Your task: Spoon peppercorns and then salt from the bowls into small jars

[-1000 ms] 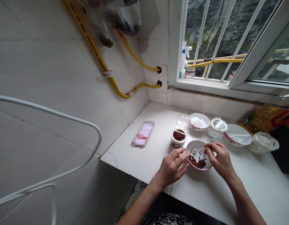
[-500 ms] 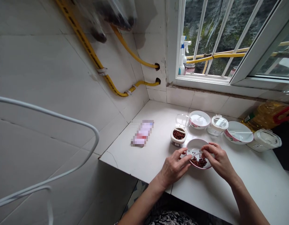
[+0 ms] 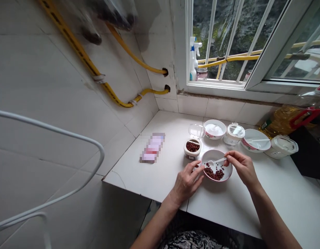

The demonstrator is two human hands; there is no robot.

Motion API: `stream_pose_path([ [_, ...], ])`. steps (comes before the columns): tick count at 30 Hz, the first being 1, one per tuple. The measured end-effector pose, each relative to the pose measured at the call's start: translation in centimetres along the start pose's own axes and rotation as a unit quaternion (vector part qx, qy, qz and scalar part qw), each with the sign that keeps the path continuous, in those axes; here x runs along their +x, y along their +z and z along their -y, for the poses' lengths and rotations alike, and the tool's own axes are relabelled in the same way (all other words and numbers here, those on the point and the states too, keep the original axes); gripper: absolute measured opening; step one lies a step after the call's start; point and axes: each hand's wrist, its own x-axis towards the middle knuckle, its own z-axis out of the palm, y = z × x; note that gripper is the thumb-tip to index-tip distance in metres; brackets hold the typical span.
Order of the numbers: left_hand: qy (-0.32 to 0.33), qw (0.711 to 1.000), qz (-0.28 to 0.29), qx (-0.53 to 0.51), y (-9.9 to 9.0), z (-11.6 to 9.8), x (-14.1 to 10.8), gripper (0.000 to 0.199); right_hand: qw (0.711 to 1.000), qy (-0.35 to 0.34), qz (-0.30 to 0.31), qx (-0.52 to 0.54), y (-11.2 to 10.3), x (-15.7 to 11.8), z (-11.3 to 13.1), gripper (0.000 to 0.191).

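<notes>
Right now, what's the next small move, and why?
I'd likely lower the spoon into the grains: the right hand grips its handle, its head sits beside the main pile, and the left hand is at the bowl.

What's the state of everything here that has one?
Grain jar: lid flipped open
Middle jar: lid looks shut
Right jar: lid looks shut
Near bowl: upright, dark-red grains inside
Far bowl: upright, white granules inside
Right bowl: upright, second spoon lying in it
Held spoon: in right grip, scoop over near bowl
Left grip: open, fingertips at near bowl's rim
Bottle: part full, yellow liquid
Window: slid partly open
</notes>
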Motion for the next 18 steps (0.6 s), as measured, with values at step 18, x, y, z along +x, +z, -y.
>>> stream_pose_path([
  [18,0.012,1.0,-0.013,-0.005,-0.21,0.14,-0.15,0.029,0.987,-0.109,-0.043,-0.11,0.28,-0.08,-0.02,0.014],
])
